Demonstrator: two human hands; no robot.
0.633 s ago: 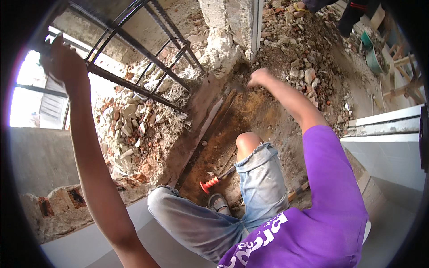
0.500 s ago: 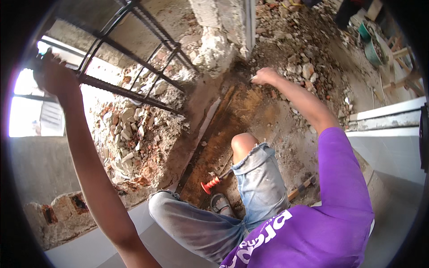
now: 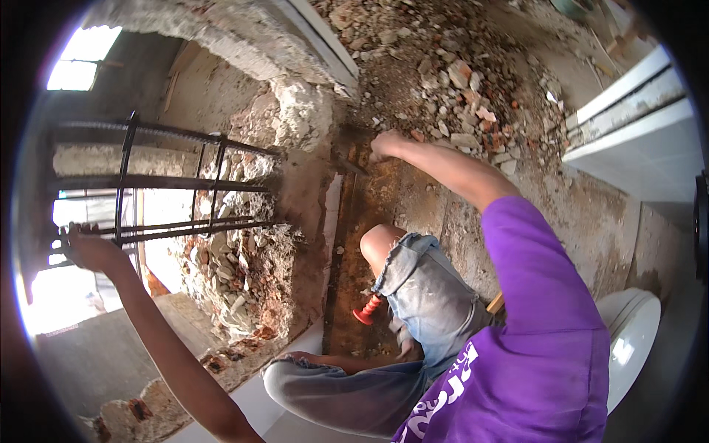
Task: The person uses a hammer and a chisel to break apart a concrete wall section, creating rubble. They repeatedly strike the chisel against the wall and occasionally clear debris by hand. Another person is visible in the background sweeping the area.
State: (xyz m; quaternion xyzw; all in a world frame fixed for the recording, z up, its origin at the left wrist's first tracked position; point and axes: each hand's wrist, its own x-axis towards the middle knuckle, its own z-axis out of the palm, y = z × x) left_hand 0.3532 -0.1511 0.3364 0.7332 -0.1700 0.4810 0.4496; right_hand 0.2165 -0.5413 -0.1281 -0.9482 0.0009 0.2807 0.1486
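Note:
A cage of dark ribbed steel rebar [image 3: 170,182] juts in from the left, its bars lying across the broken masonry. My left hand [image 3: 92,249] is closed at the outer end of its lowest bars. My right hand [image 3: 387,145] is held low over the dirty ground by the broken wall base, with its fingers curled. A blurred dark piece [image 3: 351,165] shows just beside it; whether the hand grips it is unclear. Below my bent knee lies a chisel with a red guarded grip [image 3: 367,310], its shaft mostly hidden by my leg.
Broken brick and plaster rubble [image 3: 465,88] spreads beyond my right hand. More rubble [image 3: 244,273] is heaped under the rebar. A ragged wall stub [image 3: 303,114] stands between. White-edged panels [image 3: 628,111] stand at the right, above a white oval lid [image 3: 635,340]. A wooden handle [image 3: 495,303] shows beside my leg.
My view has turned, so the rebar cage now appears nearly level and lower. My left hand stays at its end. My right hand has shifted left, toward the wall base.

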